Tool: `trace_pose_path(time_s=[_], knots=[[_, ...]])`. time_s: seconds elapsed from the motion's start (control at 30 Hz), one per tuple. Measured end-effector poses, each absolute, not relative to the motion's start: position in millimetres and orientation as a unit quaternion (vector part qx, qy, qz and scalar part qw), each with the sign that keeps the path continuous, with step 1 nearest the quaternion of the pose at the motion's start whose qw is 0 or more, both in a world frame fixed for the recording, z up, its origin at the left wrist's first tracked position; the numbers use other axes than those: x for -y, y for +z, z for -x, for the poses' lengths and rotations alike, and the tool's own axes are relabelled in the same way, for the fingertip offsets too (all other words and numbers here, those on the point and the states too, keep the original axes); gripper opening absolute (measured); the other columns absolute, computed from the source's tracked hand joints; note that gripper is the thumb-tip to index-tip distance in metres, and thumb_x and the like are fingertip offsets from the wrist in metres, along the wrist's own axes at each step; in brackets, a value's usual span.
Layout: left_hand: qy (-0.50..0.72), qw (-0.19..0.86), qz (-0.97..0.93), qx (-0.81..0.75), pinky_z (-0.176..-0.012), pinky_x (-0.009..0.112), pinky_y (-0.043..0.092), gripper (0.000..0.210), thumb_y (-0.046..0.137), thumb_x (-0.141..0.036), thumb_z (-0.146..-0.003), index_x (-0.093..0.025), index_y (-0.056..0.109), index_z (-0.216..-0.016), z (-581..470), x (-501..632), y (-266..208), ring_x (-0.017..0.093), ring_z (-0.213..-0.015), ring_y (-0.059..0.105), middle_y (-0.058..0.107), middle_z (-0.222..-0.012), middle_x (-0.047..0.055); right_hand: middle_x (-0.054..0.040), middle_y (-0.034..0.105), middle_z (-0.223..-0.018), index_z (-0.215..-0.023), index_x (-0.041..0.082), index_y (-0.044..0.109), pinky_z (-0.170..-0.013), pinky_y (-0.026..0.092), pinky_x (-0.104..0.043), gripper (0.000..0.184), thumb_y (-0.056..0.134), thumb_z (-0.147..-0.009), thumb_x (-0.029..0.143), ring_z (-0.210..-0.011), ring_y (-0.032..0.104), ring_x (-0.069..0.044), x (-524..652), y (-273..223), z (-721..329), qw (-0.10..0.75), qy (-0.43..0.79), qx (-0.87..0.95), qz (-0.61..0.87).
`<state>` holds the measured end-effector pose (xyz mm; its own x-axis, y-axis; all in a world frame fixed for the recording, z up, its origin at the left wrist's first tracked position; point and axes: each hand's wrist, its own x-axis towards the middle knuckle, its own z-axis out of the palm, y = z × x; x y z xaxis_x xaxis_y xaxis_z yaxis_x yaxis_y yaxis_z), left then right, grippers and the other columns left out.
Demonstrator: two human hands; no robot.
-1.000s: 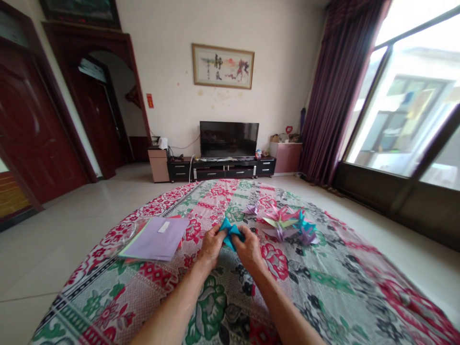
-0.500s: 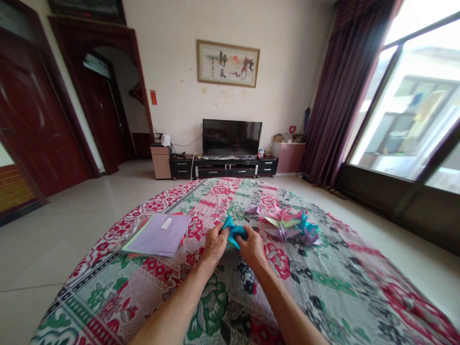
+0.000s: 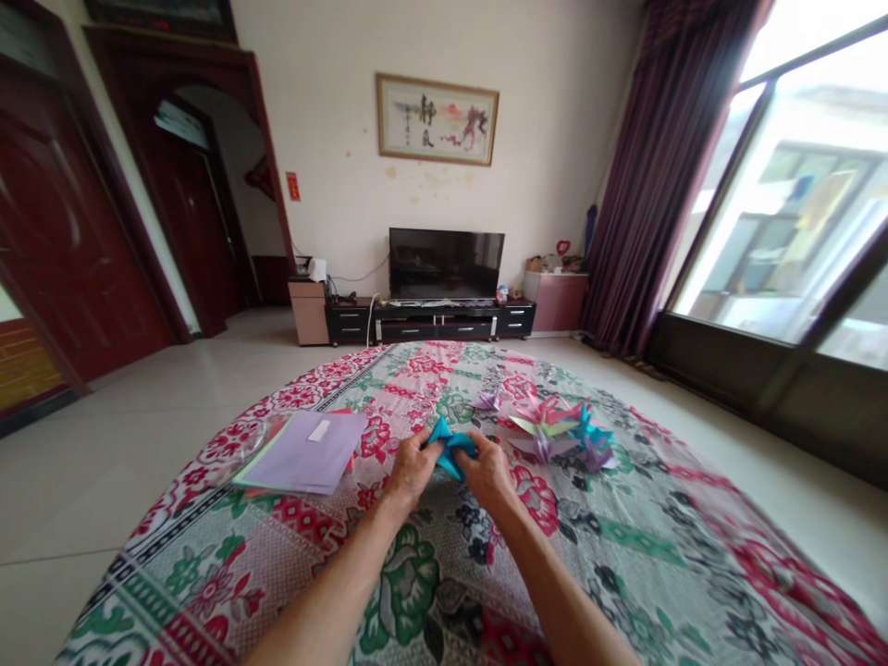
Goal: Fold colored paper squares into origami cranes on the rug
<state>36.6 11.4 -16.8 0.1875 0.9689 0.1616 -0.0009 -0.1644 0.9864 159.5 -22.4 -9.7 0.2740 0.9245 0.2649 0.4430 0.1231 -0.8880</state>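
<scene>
Gripping a blue folded paper from either side, the left hand and the right hand were both closed, thumbs toward the viewer; the paper sat between them over the flowered tablecloth, and whether its underside touched the cloth could not be told. Tearing seemed the chief danger, since two hands pulling apart unevenly could have split a thin crease; pressing too hard with a thumb might have crushed a point or set a crooked fold; a slackened pinch could have let the layers spring open, though the fingers beneath were hidden, so how firmly they bore was unclear. To the right lay a cluster of folded paper pieces, well apart from the hand; a wide sweep of that forearm might have flattened them; the paper stack at the left risked being nudged by an elbow.
</scene>
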Motion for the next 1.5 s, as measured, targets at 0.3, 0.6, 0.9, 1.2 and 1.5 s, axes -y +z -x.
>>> trace_pose_path(time_s=[0.3, 0.6, 0.9, 1.2, 1.5], knots=[[0.546, 0.405, -0.572, -0.458, -0.051, 0.019, 0.032, 0.016, 0.056, -0.032, -0.068, -0.017, 0.059, -0.064, -43, -7, -16, 0.01, -0.053, 0.041, 0.049, -0.053, -0.004, 0.0011, 0.061, -0.057, -0.065, 0.019, 0.063, -0.052, 0.038, -0.025, 0.015, 0.054, -0.058, 0.029, -0.054, 0.054, -0.015, 26, -4, -153, 0.523, 0.182, 0.475, 0.684], [0.577, 0.4, -0.519, -0.488, -0.051, 0.02, 0.033, 0.015, 0.053, -0.03, -0.067, -0.017, 0.06, -0.065, -44, -6, -11, 0.011, -0.053, 0.043, 0.053, -0.054, -0.003, 0.0018, 0.055, -0.058, -0.068, 0.018, 0.058, -0.055, 0.039, -0.023, 0.013, 0.055, -0.065, 0.03, -0.054, 0.048, -0.012, 24, -12, -143, 0.592, 0.182, 0.51, 0.597], [0.585, 0.511, -0.457, -0.432, -0.049, 0.019, 0.038, 0.015, 0.054, -0.029, -0.064, -0.016, 0.058, -0.07, -44, -11, -18, 0.009, -0.05, 0.045, 0.052, -0.055, -0.003, -0.0042, 0.061, -0.08, -0.072, 0.019, 0.063, -0.057, 0.047, -0.022, 0.009, 0.057, -0.068, 0.023, -0.078, 0.057, -0.016, 25, -14, -145, 0.62, 0.197, 0.565, 0.508], [0.558, 0.53, -0.481, -0.419, -0.046, 0.019, 0.035, 0.013, 0.056, -0.029, -0.062, -0.016, 0.056, -0.064, -41, -12, -12, 0.008, -0.047, 0.041, 0.048, -0.051, -0.004, -0.0062, 0.064, -0.08, -0.069, 0.017, 0.067, -0.067, 0.047, -0.026, 0.023, 0.053, -0.076, 0.034, -0.078, 0.058, -0.017, 31, -3, -152, 0.615, 0.234, 0.581, 0.479], [0.513, 0.512, -0.569, -0.389, -0.045, 0.019, 0.028, 0.014, 0.056, -0.029, -0.065, -0.016, 0.059, -0.065, -35, -9, -4, 0.007, -0.046, 0.033, 0.043, -0.049, -0.006, -0.0024, 0.062, -0.069, -0.071, 0.017, 0.064, -0.059, 0.048, -0.024, 0.019, 0.062, -0.066, 0.035, -0.065, 0.057, -0.014, 28, -3, -160, 0.611, 0.308, 0.55, 0.479]])
